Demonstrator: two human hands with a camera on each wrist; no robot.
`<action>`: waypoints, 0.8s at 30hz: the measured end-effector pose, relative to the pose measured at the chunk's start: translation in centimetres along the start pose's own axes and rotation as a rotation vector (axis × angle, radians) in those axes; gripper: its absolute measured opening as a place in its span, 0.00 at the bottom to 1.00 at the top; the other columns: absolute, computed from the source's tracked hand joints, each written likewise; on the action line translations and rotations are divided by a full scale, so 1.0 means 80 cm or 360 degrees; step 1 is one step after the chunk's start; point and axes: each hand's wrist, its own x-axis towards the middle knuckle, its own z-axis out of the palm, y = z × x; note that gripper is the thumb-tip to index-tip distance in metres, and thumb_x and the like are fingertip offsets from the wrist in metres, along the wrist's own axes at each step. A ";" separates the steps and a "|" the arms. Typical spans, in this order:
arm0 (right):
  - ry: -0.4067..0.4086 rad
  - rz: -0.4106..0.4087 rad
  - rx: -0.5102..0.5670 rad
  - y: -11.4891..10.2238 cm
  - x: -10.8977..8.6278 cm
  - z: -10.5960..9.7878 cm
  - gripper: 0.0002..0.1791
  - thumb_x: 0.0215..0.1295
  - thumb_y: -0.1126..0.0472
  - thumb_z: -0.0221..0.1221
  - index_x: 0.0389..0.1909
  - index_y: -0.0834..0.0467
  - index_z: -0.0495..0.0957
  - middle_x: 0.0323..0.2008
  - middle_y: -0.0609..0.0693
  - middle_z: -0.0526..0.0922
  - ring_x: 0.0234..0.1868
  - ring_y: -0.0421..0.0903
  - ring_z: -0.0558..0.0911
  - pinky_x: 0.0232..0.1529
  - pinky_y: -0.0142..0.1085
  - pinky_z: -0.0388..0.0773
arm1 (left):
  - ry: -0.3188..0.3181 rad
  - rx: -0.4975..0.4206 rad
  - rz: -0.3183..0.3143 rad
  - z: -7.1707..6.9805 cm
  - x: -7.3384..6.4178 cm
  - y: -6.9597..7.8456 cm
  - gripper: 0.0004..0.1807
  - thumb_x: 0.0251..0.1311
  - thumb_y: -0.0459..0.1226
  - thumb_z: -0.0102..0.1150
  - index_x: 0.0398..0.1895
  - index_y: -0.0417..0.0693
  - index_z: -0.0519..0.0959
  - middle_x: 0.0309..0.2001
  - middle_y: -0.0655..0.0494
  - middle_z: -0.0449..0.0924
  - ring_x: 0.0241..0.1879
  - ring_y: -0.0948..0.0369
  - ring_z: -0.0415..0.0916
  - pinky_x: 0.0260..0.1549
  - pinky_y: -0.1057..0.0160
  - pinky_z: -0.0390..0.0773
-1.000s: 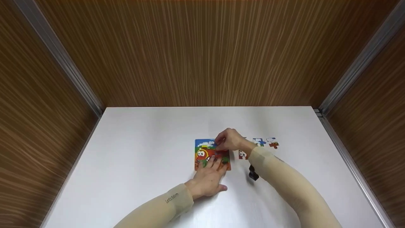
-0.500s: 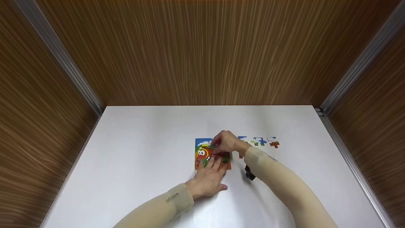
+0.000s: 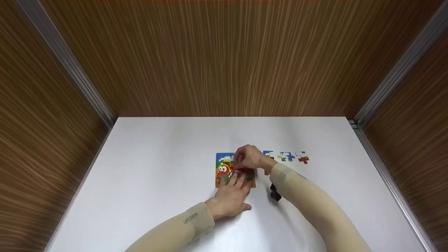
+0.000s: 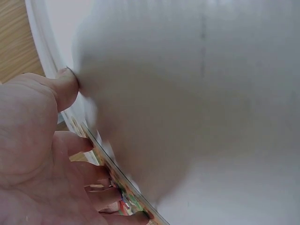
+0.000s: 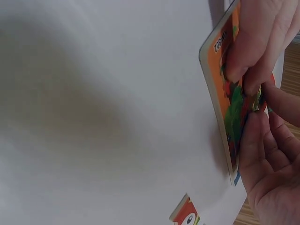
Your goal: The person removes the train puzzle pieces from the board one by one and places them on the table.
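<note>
A colourful picture puzzle board [image 3: 219, 156] with a red cartoon train face lies on the white table. My left hand [image 3: 229, 200] rests on its lower part, fingers spread straight and thumb out to the side; in the left wrist view the fingertips [image 4: 140, 216] lie over the board's edge. Over the board's upper right, my right hand [image 3: 251, 156] pinches a small puzzle piece [image 5: 262, 99] between thumb and fingers, right by the left fingertips. Most of that piece is hidden by the fingers.
Right of the board lie several loose pieces: a cloud piece [image 3: 268, 153], a blue-and-white piece [image 3: 286, 156] and a brown-and-white piece [image 3: 302, 157]. A piece with an eye [image 5: 188, 216] shows in the right wrist view. A small black device [image 3: 275, 193] hangs under the right wrist. Wood-grain panels [image 3: 224, 59] enclose the table.
My right hand has shifted slightly left over the board with the piece, then stayed nearly in place. More of the loose pieces beside the wrist came into view. The left hand has not moved.
</note>
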 end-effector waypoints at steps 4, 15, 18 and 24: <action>0.0009 0.0099 0.0151 0.000 0.000 0.001 0.08 0.69 0.63 0.76 0.45 0.59 0.89 0.34 0.48 0.88 0.33 0.40 0.81 0.35 0.31 0.76 | -0.0009 -0.0017 -0.0005 0.000 0.000 0.000 0.50 0.77 0.66 0.60 0.94 0.61 0.55 0.95 0.49 0.48 0.93 0.43 0.48 0.84 0.27 0.62; -0.0008 0.0257 0.0491 0.003 -0.001 0.000 0.07 0.69 0.67 0.74 0.45 0.60 0.88 0.31 0.46 0.88 0.34 0.42 0.84 0.36 0.32 0.83 | -0.0037 -0.0071 -0.0020 -0.001 -0.002 0.002 0.49 0.78 0.66 0.60 0.94 0.60 0.55 0.94 0.49 0.48 0.93 0.42 0.48 0.85 0.26 0.61; 0.0002 0.0261 0.0529 0.002 -0.003 0.000 0.06 0.69 0.67 0.73 0.44 0.59 0.88 0.32 0.45 0.88 0.35 0.42 0.84 0.37 0.32 0.84 | -0.0036 -0.0066 -0.0016 -0.001 -0.002 0.002 0.49 0.78 0.66 0.59 0.94 0.60 0.56 0.95 0.49 0.48 0.92 0.43 0.49 0.85 0.27 0.61; 0.0031 0.0255 0.0586 -0.001 -0.006 -0.001 0.06 0.68 0.68 0.73 0.43 0.61 0.88 0.29 0.42 0.87 0.34 0.39 0.85 0.35 0.32 0.84 | 0.0030 -0.0017 0.0012 -0.001 -0.003 0.001 0.48 0.77 0.65 0.60 0.92 0.59 0.60 0.94 0.49 0.52 0.89 0.45 0.55 0.82 0.29 0.66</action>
